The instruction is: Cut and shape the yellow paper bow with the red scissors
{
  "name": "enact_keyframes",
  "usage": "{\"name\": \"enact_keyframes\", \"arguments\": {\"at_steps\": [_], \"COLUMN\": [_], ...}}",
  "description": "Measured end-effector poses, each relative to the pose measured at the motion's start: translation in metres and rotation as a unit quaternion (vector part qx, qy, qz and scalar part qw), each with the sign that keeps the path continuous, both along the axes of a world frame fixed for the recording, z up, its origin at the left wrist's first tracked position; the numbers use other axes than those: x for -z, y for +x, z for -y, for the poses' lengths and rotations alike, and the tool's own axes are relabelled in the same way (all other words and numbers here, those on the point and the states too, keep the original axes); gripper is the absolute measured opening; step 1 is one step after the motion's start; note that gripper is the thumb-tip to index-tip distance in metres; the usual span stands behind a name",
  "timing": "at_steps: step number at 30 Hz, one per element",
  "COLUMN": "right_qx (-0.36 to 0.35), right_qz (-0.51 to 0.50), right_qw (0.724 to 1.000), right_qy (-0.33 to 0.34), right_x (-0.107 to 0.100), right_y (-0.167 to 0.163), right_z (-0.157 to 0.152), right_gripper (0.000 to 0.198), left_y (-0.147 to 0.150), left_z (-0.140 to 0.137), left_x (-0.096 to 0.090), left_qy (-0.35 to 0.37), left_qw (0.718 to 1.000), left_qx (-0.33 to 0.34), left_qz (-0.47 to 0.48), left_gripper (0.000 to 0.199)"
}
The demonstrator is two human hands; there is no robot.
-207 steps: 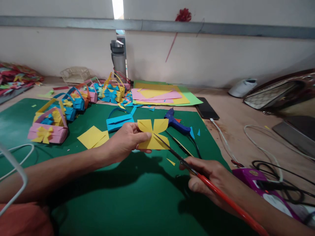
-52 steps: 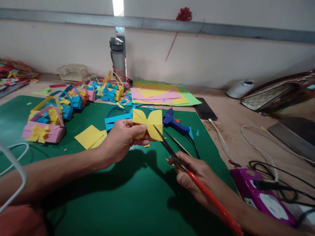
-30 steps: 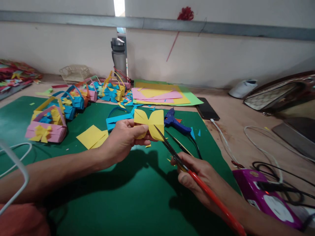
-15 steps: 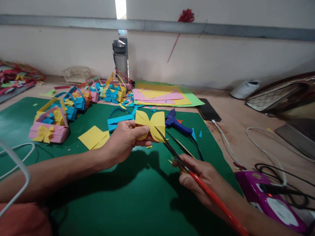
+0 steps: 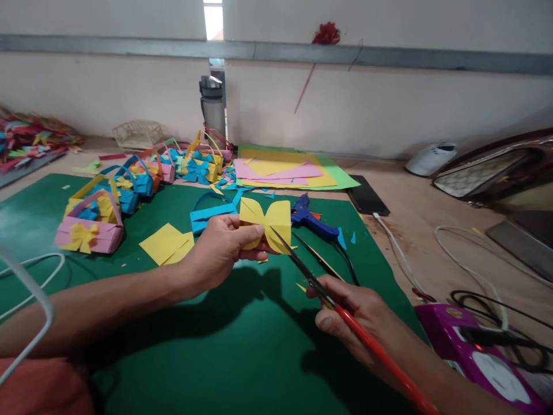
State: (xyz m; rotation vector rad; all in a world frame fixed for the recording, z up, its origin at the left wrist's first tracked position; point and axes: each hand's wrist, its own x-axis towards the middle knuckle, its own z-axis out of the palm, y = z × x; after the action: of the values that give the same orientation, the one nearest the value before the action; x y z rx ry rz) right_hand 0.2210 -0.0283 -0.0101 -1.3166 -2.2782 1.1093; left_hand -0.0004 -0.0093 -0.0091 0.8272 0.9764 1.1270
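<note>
My left hand (image 5: pixel 222 245) pinches a yellow paper piece (image 5: pixel 276 214) cut into a butterfly-like shape, with rounded notches at its top and bottom. In my right hand (image 5: pixel 349 314) is a pair of scissors (image 5: pixel 367 343) with red handles. One dark blade lies against the lower right part of the paper, and the other runs apart from it to the right. Beyond my left fingers lies a blue paper basket (image 5: pixel 211 217). Yellow paper squares (image 5: pixel 164 245) rest on the green mat (image 5: pixel 207 357) beside my left forearm.
Several small paper baskets with bows (image 5: pixel 88 233) stand at the left. Behind the paper are a blue glue gun (image 5: pixel 315 222) and coloured sheets (image 5: pixel 285 167). A phone (image 5: pixel 369 195), cables and a purple device (image 5: pixel 475 351) sit at the right. A bottle (image 5: pixel 213 109) stands by the wall.
The whole view has shifted slightly, so everything sits a little lower in the picture. Both hands, the paper and the scissors keep nearly the same pose.
</note>
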Motion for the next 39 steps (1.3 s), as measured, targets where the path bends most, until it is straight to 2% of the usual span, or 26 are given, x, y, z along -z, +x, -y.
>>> {"name": "enact_keyframes", "arguments": {"at_steps": [20,26,32,39], "right_qx": [0.006,0.002,-0.025,0.011], "right_qz": [0.005,0.021,0.033,0.006], "right_qw": [1.000,1.000,0.999,0.998], "right_qy": [-0.025,0.005,0.002,-0.064], "right_x": [-0.0056,-0.0015,-0.0030,-0.0003], "right_y": [-0.0025,0.0022,0.0053,0.0035], "right_z": [-0.0019,-0.0022,-0.0020,-0.0004], "right_gripper": [0.022,0.014,0.013,0.014], "left_y": [-0.0001,-0.0006,-0.0007,-0.0013], "left_z": [0.0005,0.0010,0.0030,0.0011], "left_x": [0.0006,-0.0002,-0.0010,0.0010], "left_qy": [0.011,0.021,0.024,0.019], "left_qw": [1.000,0.999,1.000,1.000], "left_qx": [0.016,0.013,0.015,0.021], "left_qz": [0.025,0.023,0.012,0.005], "left_gripper": [0.009,0.010,0.011,0.013]}}
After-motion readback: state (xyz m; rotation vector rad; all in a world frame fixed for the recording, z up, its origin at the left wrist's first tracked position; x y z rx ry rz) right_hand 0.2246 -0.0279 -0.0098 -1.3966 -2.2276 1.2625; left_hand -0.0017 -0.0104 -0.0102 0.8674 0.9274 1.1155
